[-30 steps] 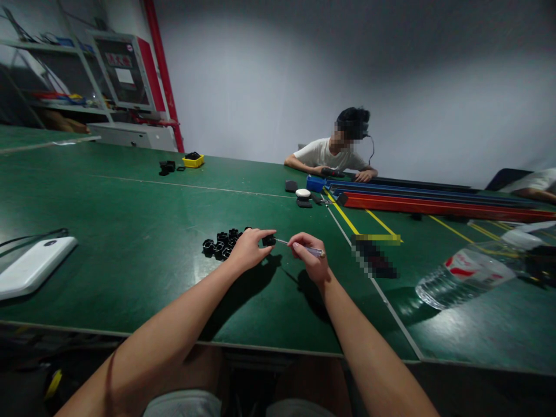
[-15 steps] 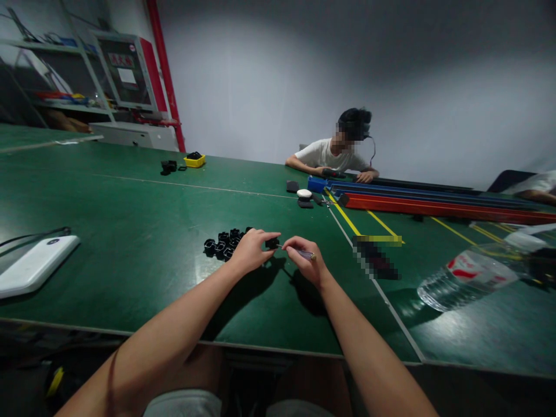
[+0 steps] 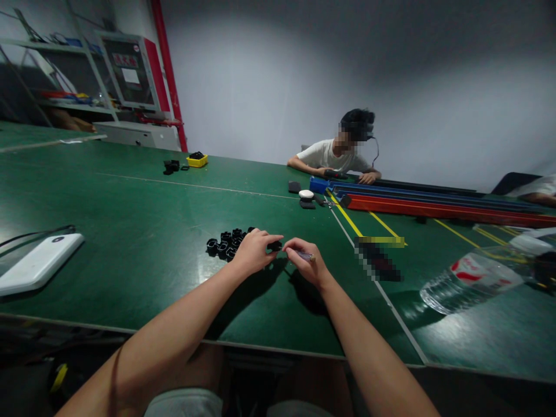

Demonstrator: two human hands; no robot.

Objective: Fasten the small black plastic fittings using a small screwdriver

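Observation:
My left hand [image 3: 252, 252] is closed on a small black plastic part [image 3: 274, 246], pinched between thumb and fingers above the green tabletop. In my right hand [image 3: 307, 259] is a slim screwdriver [image 3: 309, 256] with a translucent purplish handle, its front end pointing left at the part. Its tip is too small to make out, so I cannot tell whether it is inside the part. A cluster of similar black plastic parts [image 3: 222, 248], squarish with open centres, lies just left of my left hand, which partly hides it.
A white power bank [image 3: 41, 263] lies at left, a water bottle [image 3: 473, 281] on its side at right. Long red rails [image 3: 434, 209] and blue rails extend right. A yellow bin [image 3: 197, 161] stands farther back. Across the table sits a person [image 3: 330, 155].
The left hand has tilted the black part slightly, and less of the screwdriver's shaft shows between the hands. The whole view has shifted a little.

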